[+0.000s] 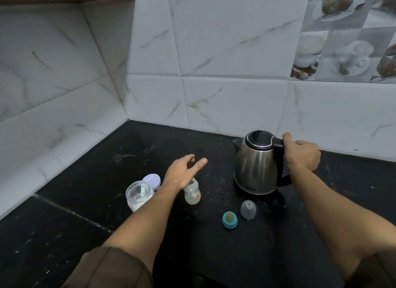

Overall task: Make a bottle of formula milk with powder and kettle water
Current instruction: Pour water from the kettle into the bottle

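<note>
powder lies in open jar; right hand grips kettle; left hand spread above bottle.

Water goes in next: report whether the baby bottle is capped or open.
Open: the small translucent baby bottle has no top; its teal nipple ring and clear dome cap lie apart.

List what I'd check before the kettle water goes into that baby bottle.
1. Bottle upright, top off: ok.
2. Right hand grips kettle handle: ok.
3. Kettle lid shut: ok.
4. Left hand steadying bottle: not ok; its fingers are open, holding nothing.
5. Water inside kettle: cannot tell.
6. Teat and clear cap lie apart from bottle: ok.
</note>
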Motion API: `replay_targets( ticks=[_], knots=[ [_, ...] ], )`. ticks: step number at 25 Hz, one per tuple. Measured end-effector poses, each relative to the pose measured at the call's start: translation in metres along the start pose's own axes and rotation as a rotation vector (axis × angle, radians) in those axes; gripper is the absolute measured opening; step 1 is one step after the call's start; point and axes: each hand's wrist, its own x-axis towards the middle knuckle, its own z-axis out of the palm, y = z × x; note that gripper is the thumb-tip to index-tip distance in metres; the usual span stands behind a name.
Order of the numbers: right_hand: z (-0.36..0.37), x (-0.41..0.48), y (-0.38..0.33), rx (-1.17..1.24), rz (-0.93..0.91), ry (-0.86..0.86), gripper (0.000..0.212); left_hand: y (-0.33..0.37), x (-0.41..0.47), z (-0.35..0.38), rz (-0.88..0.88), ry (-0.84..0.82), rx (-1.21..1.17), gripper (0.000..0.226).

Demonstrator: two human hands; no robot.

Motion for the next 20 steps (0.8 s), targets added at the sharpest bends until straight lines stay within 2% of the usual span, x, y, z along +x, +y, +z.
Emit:
replay_targets(
  ticks=[5, 7, 10, 12, 14, 17, 20],
  knots=[
    [0.004, -0.008, -0.035, 0.049, -0.078, -0.023, 0.052, -0.030, -0.018, -0.003, -0.102, -0.134, 0.109, 0.139],
    [0.003, -0.009, -0.054, 0.064, -0.111, -0.030, 0.051, -0.042, -0.024, 0.000, -0.137, -0.150, 0.130, 0.121],
    [0.006, -0.014, -0.074, 0.049, -0.158, -0.039, 0.051, -0.051, -0.027, 0.009, -0.147, -0.104, 0.119, 0.071],
    [0.010, -0.019, -0.081, 0.038, -0.174, -0.041, 0.052, -0.050, -0.027, 0.013, -0.136, -0.091, 0.051, 0.056],
    [0.014, -0.024, -0.085, 0.020, -0.185, -0.049, 0.052, -0.045, -0.026, 0.014, -0.124, -0.039, -0.001, 0.050],
    [0.018, -0.028, -0.091, -0.012, -0.212, -0.060, 0.050, -0.028, -0.019, 0.007, -0.121, 0.100, -0.053, 0.055],
    [0.019, -0.029, -0.098, -0.039, -0.260, -0.065, 0.050, -0.006, -0.005, -0.006, -0.054, 0.153, -0.068, 0.054]
  ],
)
